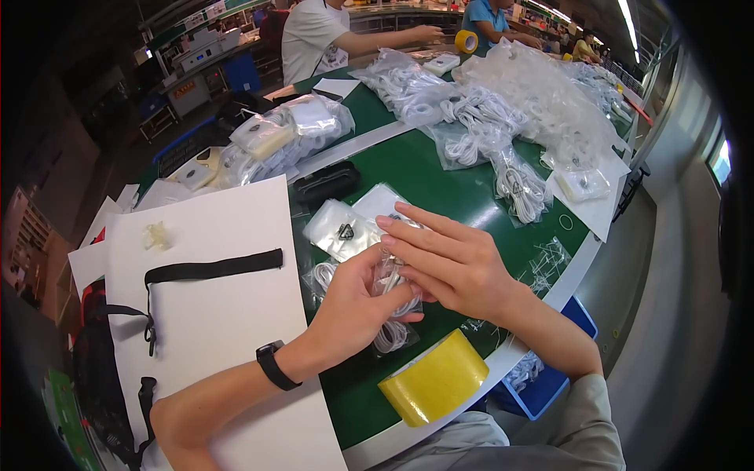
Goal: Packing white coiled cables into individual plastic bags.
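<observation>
My left hand (349,302) is closed around a small clear bag (387,275) with a white cable inside, pinching it between thumb and fingers. My right hand (463,263) lies across the top of that bag, its fingers stretched out and touching it; part of its thumb side is hidden. Beneath and behind my hands are flat clear bags (342,229) with a dark printed mark. A bagged, coiled white cable (391,336) rests just below my left hand, and another coil (323,275) shows beside its fingers.
A big yellow tape roll (436,377) sits at the near table edge, above a blue bin (550,392). White board (220,337) with a black strap (216,265) covers the left. Bagged cables (514,184) pile up at the far right. A black case (327,181) lies behind the bags.
</observation>
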### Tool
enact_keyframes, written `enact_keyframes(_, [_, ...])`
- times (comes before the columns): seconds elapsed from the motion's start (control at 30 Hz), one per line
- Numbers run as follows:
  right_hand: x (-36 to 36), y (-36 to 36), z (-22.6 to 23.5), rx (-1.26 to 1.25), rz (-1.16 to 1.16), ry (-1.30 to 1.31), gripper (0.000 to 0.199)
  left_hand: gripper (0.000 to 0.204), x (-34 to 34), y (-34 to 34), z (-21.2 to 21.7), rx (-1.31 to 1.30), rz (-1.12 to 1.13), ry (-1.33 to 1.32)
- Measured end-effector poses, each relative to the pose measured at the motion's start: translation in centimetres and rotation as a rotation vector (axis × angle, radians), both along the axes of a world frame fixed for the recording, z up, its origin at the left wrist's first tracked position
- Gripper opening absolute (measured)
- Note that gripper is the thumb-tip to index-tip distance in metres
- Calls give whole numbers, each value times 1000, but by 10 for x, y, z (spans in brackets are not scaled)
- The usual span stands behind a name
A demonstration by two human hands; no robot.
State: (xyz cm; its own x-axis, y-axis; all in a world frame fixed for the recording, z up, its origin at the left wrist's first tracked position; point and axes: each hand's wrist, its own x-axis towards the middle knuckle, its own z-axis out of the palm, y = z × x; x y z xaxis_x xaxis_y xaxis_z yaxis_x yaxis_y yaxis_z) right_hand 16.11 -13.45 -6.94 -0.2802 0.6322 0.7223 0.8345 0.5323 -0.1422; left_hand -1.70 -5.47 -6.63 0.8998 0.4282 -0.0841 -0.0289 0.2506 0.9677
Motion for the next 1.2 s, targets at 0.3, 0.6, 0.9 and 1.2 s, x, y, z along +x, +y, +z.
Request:
enact_keyframes(0.3, [-4, -7, 0, -239, -9, -68, 83, 60, -3, 4, 7, -186, -21, -321])
enact_keyframes(0.6, [17, -10, -6, -384, 383, 359, 41, 44, 3, 17, 1, -12, 202, -48])
enact_keyframes(0.9, [-1, -5, -1, -434, 18, 911, 8, 36, 5, 7, -9, 170, 203, -109])
enact_keyframes(1.2, [5, -7, 1, -426, 34, 971, 11, 32, 6, 10, -6, 251, 147, -66])
